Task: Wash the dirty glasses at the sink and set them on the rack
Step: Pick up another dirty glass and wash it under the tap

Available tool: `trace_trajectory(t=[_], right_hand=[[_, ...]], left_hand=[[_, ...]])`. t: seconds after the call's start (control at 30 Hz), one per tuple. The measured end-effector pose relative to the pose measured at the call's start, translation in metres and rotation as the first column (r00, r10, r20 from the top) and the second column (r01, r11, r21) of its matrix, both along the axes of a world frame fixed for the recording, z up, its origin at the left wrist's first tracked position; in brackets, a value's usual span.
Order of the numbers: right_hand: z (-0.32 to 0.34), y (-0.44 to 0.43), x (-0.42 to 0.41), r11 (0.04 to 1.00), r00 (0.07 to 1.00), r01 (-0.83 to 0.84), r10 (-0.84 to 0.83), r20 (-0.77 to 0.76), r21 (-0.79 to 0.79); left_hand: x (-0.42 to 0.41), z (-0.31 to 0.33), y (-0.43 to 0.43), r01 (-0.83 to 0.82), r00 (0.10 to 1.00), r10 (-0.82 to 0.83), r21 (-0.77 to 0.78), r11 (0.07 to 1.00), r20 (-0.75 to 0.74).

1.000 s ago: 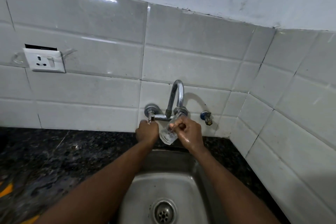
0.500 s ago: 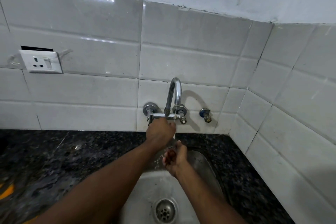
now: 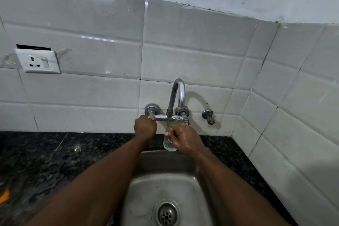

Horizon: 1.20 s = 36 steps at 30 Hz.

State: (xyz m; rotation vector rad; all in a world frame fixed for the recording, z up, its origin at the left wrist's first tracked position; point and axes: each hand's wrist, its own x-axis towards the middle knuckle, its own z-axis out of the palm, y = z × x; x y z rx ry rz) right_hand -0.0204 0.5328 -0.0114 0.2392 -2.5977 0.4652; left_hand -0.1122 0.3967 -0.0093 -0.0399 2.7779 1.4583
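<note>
Here, the left hand (image 3: 145, 128) is curling its fingers round the left handle of the chrome tap (image 3: 178, 95), knuckles toward the camera, close to the wall end of the horizontal bar. The right hand (image 3: 186, 140), wet and shining, is gripping 1 clear glass (image 3: 169, 146) from its right side, fingers wrapping round its upper part. The glass is hanging close to upright, base downward, just below the middle of the tap and above the back edge of the steel sink (image 3: 146, 185). A thin bright line is running down from the tap into the glass, probably water, though the view is too soft there to be sure. The drain (image 3: 167, 214) is sitting at the bottom of the basin, and both forearms are reaching over it. The black speckled counter (image 3: 55, 161) is stretching to the left and behind the sink, meeting the white tiled wall (image 3: 183, 42). A white socket plate (image 3: 38, 60) is hanging on the tiles far left, and a small blue-collared valve (image 3: 208, 116) is jutting out just right of the tap
</note>
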Motion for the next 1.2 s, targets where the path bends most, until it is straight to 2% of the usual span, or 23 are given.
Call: trace_trajectory(t=[0.07,0.23,0.4,0.47,0.67,0.77,0.83,0.9,1.0,1.03,1.1,1.13,1.17,1.2], right_hand=[[0.006,0.0,-0.004,0.998,1.0,-0.003,0.003,0.0,0.066],[0.007,0.005,-0.003,0.998,1.0,0.009,-0.01,0.012,0.067],[0.006,0.01,-0.003,1.0,0.999,0.008,-0.009,0.037,0.025],[0.007,0.01,-0.004,0.997,0.997,-0.018,0.013,0.07,0.077],[0.01,0.003,-0.004,0.991,0.998,-0.031,0.024,0.059,0.128],[0.009,0.004,-0.002,0.996,0.998,0.005,-0.011,0.068,0.088],[0.005,0.002,0.001,0.998,0.998,0.005,-0.01,0.066,0.067],[-0.001,0.003,0.004,0.999,1.0,0.007,-0.006,0.03,-0.031],[-0.011,0.001,0.008,0.988,0.999,0.028,-0.034,-0.04,-0.155],[-0.014,0.0,0.009,0.982,0.998,0.031,-0.042,-0.056,-0.184],[-0.02,-0.002,0.01,0.968,0.994,0.022,-0.048,-0.096,-0.248],[-0.024,-0.003,0.012,0.961,0.991,0.018,-0.054,-0.121,-0.276],[-0.027,-0.005,0.012,0.951,0.989,0.023,-0.068,-0.134,-0.309],[-0.03,-0.006,0.013,0.934,0.987,0.033,-0.086,-0.133,-0.355]], left_hand=[[-0.001,0.0,-0.002,-0.047,0.998,0.044,0.062,0.997,0.04],[-0.007,-0.009,-0.001,-0.02,1.0,0.019,0.012,1.0,0.022],[-0.007,-0.01,0.0,-0.065,0.997,0.06,0.091,0.994,0.054],[-0.007,-0.012,0.001,-0.075,0.995,0.069,0.099,0.992,0.067],[-0.012,-0.016,-0.002,-0.052,0.997,0.049,0.052,0.997,0.053],[-0.011,-0.015,-0.002,-0.018,1.0,0.018,-0.035,0.999,-0.019],[-0.01,-0.014,0.001,0.069,0.991,-0.086,-0.158,0.985,-0.103],[-0.009,-0.014,0.003,0.135,0.969,-0.183,-0.262,0.955,-0.167],[-0.012,-0.026,0.003,0.165,0.943,-0.24,-0.303,0.939,-0.231],[-0.01,-0.03,0.002,0.168,0.946,-0.231,-0.264,0.95,-0.228],[0.0,-0.036,0.001,0.076,0.986,-0.082,-0.046,0.996,-0.143],[0.009,-0.037,0.001,-0.027,0.999,0.03,0.098,0.995,-0.026],[0.017,-0.04,0.002,-0.129,0.982,0.088,0.248,0.96,0.17],[0.026,-0.041,0.004,-0.188,0.931,0.017,0.439,0.878,0.365]])
